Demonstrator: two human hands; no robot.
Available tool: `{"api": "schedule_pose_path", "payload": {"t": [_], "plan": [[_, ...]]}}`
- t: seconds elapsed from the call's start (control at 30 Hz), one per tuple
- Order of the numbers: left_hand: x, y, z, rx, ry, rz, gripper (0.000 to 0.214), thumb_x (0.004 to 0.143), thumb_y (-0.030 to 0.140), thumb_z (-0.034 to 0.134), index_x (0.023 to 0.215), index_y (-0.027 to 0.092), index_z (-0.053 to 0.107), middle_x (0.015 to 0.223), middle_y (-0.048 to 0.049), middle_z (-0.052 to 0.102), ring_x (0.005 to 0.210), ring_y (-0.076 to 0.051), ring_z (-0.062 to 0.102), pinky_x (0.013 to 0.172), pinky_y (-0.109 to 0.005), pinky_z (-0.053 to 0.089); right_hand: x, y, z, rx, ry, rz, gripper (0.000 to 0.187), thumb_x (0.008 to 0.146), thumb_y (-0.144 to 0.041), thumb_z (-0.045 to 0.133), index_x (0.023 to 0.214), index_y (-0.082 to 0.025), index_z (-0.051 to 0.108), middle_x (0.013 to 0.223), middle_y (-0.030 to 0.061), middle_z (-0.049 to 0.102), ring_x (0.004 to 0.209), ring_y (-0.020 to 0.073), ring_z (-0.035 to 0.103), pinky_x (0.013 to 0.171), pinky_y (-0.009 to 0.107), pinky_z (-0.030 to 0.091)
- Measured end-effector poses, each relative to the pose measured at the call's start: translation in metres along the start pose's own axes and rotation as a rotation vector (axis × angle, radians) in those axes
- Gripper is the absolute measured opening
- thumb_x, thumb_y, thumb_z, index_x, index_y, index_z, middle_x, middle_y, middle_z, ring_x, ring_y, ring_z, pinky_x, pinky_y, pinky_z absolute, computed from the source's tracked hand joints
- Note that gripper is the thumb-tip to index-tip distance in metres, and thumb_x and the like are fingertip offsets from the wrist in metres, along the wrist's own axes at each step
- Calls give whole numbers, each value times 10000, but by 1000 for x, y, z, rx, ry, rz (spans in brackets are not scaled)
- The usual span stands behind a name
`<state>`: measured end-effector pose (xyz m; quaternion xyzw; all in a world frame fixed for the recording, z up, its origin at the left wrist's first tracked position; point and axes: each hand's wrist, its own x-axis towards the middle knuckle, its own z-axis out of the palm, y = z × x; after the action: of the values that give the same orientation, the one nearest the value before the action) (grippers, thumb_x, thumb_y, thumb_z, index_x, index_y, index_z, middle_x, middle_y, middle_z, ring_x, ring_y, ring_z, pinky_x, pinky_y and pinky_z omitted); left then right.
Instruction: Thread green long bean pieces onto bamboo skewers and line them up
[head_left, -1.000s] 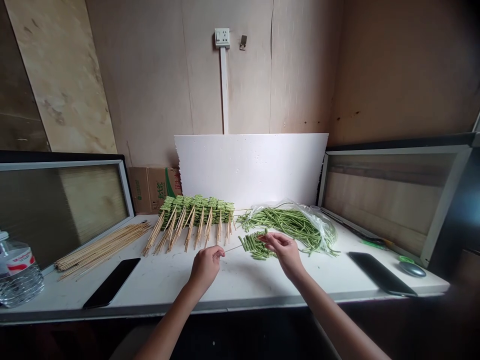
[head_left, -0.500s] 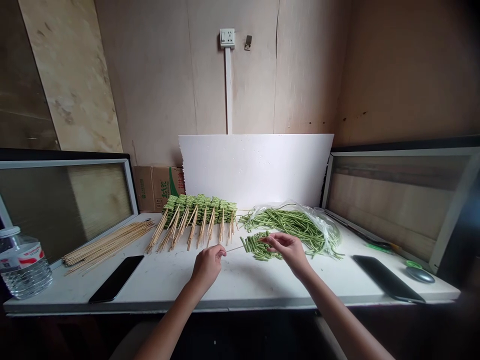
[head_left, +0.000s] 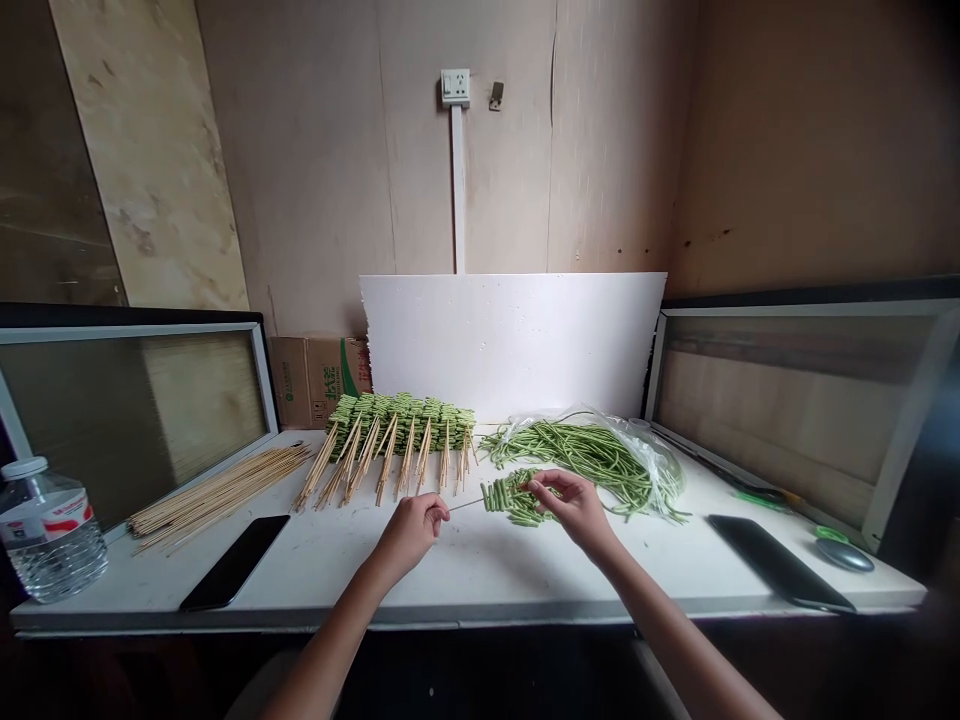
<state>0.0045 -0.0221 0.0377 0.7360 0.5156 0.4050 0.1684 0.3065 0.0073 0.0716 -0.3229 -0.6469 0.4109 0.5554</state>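
Note:
My left hand (head_left: 411, 528) is closed in a pinch on the near end of a thin bamboo skewer (head_left: 466, 503) that carries a few short green bean pieces (head_left: 495, 493) at its far end. My right hand (head_left: 571, 503) is curled, its fingertips pinching a bean piece at the little pile of cut beans (head_left: 523, 503) on the white table (head_left: 465, 570). Behind the hands lies a row of finished bean skewers (head_left: 397, 425).
Long green beans (head_left: 592, 452) spill from a clear bag on the right. Bare skewers (head_left: 217, 492) lie at the left, with a dark phone (head_left: 235, 563) and a water bottle (head_left: 46, 532). Another phone (head_left: 778, 563) and a mouse (head_left: 845, 554) lie right. A white foam board (head_left: 514, 340) stands behind.
Both hands have stayed at the skewer and bean pile with only slight finger shifts. The camera view has drifted a little.

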Motion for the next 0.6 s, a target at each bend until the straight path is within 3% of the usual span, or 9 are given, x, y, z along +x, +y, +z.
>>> {"api": "schedule_pose_path", "payload": {"t": [0.2,0.47,0.6], "plan": [[2,1,0,25,87,16,256,923,198,463,774,186,671,676,-36,687,644,-181,615,681,-287,447,-3,17,8,-45,73,-14,322,806,-542,813,882,-229,809,914,94,792,799,253,694,605,317,554],[0,1,3,-87,-20,-18,315,957,252,428,761,175,661,609,-9,579,575,-156,544,590,-257,401,-4,14,11,-53,116,-37,319,796,-535,825,914,-239,834,946,97,790,834,259,699,636,322,568],[1,5,3,-102,-29,-43,319,965,290,433,754,178,644,600,-1,555,561,-152,515,576,-257,385,-2,8,9,-38,128,-32,366,747,-558,852,890,-222,844,944,105,791,741,231,682,583,318,559]]}}
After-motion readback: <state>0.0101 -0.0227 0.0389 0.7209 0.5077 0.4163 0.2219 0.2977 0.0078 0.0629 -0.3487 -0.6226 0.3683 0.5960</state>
